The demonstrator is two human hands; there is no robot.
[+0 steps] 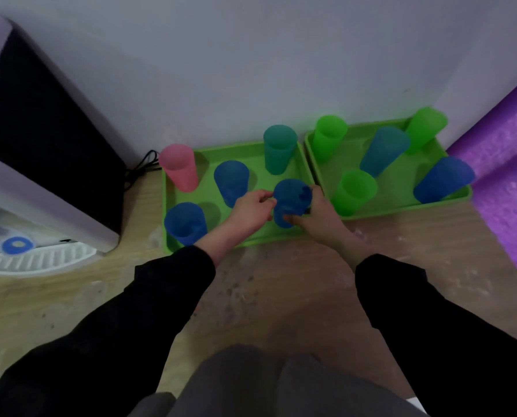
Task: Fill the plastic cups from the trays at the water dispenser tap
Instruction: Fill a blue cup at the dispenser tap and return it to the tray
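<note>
One blue cup (291, 203) on the left green tray (209, 152) is clamped by right hand (320, 212) fingers. Left hand (251, 207) fingers curl, perhaps pinching its rim.

The wooden floor (281, 284) carries a left tray (257, 176) and right tray (401, 188) side by side against the wall (251, 70). A water dispenser (49, 200) stands left, a black cable (143, 167) beside it, and a purple mat (506, 176) lies right.

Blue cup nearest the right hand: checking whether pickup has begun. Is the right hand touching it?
Touching. The head view shows the right hand gripping the blue cup, thumb on its side and fingers over its rim.
</note>
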